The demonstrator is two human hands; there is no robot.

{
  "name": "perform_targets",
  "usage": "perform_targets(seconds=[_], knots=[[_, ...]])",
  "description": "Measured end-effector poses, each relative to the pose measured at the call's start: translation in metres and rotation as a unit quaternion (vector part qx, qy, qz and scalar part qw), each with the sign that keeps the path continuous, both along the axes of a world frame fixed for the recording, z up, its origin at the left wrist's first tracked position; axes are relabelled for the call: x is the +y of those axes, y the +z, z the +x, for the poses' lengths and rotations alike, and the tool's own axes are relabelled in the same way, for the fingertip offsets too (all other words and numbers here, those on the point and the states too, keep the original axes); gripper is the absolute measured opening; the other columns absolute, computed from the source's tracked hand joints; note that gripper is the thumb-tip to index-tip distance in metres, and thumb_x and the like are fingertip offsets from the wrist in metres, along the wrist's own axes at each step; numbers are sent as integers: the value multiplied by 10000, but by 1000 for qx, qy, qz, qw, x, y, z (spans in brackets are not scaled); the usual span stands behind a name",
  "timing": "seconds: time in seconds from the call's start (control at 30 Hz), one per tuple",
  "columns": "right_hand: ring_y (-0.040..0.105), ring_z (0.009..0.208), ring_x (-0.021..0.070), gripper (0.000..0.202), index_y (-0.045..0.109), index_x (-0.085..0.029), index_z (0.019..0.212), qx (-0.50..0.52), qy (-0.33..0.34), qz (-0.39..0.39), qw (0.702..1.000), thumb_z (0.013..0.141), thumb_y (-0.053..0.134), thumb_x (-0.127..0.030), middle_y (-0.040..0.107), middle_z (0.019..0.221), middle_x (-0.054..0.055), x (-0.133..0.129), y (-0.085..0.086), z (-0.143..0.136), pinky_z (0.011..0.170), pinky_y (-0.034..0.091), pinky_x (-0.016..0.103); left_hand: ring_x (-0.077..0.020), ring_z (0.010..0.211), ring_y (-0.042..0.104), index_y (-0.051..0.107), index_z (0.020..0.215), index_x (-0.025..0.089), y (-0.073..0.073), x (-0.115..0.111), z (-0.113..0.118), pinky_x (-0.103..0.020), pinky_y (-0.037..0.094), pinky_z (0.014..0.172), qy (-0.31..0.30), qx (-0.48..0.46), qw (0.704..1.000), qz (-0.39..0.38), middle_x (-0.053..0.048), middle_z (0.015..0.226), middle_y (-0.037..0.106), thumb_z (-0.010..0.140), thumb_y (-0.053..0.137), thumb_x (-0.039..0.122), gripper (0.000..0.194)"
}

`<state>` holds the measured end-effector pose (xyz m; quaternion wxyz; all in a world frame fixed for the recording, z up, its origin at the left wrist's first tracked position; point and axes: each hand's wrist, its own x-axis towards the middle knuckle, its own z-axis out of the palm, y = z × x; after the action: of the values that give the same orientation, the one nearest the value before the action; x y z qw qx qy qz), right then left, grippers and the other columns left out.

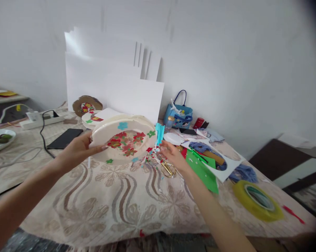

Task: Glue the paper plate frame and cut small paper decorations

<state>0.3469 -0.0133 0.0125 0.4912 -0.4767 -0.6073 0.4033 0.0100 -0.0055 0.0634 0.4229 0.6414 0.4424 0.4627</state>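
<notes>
My left hand (83,148) grips the left rim of a white round craft piece (100,140), its thumb across the front. The piece is tilted up above the cloth, with red, green and blue paper flowers around and inside its middle. My right hand (171,154) is just off its right edge, with fingers apart and slightly curled; no held thing shows. A bright blue strip of paper (159,133) stands just above those fingertips. Under the right hand lie small paper scraps (149,159) and gold-handled scissors (168,169).
A patterned tablecloth (137,210) covers the table. To the right are green paper (203,175), a white cut-out sheet (227,175) and yellow tape (242,201). A black phone (65,138) and power strip (42,121) lie left. White boards (108,84) lean behind, near a blue bag (179,113).
</notes>
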Motion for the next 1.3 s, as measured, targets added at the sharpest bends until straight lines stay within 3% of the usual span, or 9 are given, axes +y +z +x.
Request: perform_targets(seconds=[0.13, 0.3, 0.4, 0.53, 0.87, 1.0, 1.13, 1.23, 1.3], knots=[[645, 690, 121, 496, 490, -209, 1080, 23, 71, -63, 995, 693, 706, -433, 543, 1171, 69, 5, -24, -27, 585, 515, 254, -179, 775, 671, 612, 1091, 183, -5, 3, -2, -240, 551, 679, -11, -34, 999, -31, -23, 861, 738, 609, 789, 308, 529], [652, 640, 142, 417, 474, -200, 899, 39, 89, -88, 991, 656, 730, -422, 618, 898, 23, 13, -37, -53, 506, 503, 236, -187, 755, 682, 616, 1080, 178, -7, 6, -5, -247, 565, 657, 0, -41, 998, -44, -30, 837, 746, 606, 797, 310, 524], [640, 597, 142, 351, 487, -196, 803, 43, 96, -92, 990, 664, 714, -425, 625, 721, -3, 19, -41, -55, 509, 501, 239, -198, 764, 686, 621, 1054, 159, -10, 7, -10, -252, 569, 653, 7, -43, 998, -42, -46, 851, 748, 604, 801, 311, 507], [616, 520, 133, 292, 532, -187, 747, 33, 91, -86, 992, 681, 691, -423, 636, 655, -4, 26, -46, -45, 466, 475, 230, -176, 751, 686, 622, 1070, 173, -11, 9, -16, -228, 566, 657, 9, -56, 997, -51, -33, 844, 752, 611, 800, 310, 512], [562, 432, 109, 166, 585, -167, 670, -9, -55, -54, 997, 723, 697, -278, 581, 515, -47, 70, -37, 5, 417, 433, 198, -168, 652, 686, 607, 1109, 141, -10, 6, -19, -216, 564, 594, 32, -71, 994, -72, -24, 743, 752, 598, 803, 353, 587], [589, 578, 94, 147, 612, -123, 844, 2, -122, -69, 990, 863, 595, -268, 625, 725, -9, 86, -30, 17, 542, 499, 228, -188, 680, 693, 619, 1053, 131, -11, 8, -21, -239, 572, 612, 36, -84, 993, -70, -36, 763, 753, 569, 811, 388, 581], [612, 852, 162, 254, 561, -137, 1094, 60, -194, -67, 977, 906, 535, -305, 603, 1041, 62, 97, -19, 31, 726, 534, 341, -181, 664, 692, 624, 1027, 137, -11, 9, -24, -231, 572, 599, 50, -86, 993, -68, -30, 743, 750, 554, 818, 382, 567], [606, 872, 169, 281, 544, -144, 1129, 109, -226, -46, 967, 909, 528, -318, 588, 1074, 69, 99, -8, 37, 732, 532, 346, -168, 670, 693, 619, 1029, 141, -13, 11, -27, -219, 569, 617, 44, -97, 992, -69, -19, 757, 751, 563, 819, 354, 550], [603, 745, 129, 239, 561, -139, 1060, 130, -219, -31, 966, 916, 512, -323, 607, 959, 46, 95, 0, 30, 641, 529, 286, -169, 677, 694, 618, 1013, 135, -14, 11, -28, -223, 570, 634, 44, -103, 991, -71, -21, 766, 752, 566, 818, 348, 534]])
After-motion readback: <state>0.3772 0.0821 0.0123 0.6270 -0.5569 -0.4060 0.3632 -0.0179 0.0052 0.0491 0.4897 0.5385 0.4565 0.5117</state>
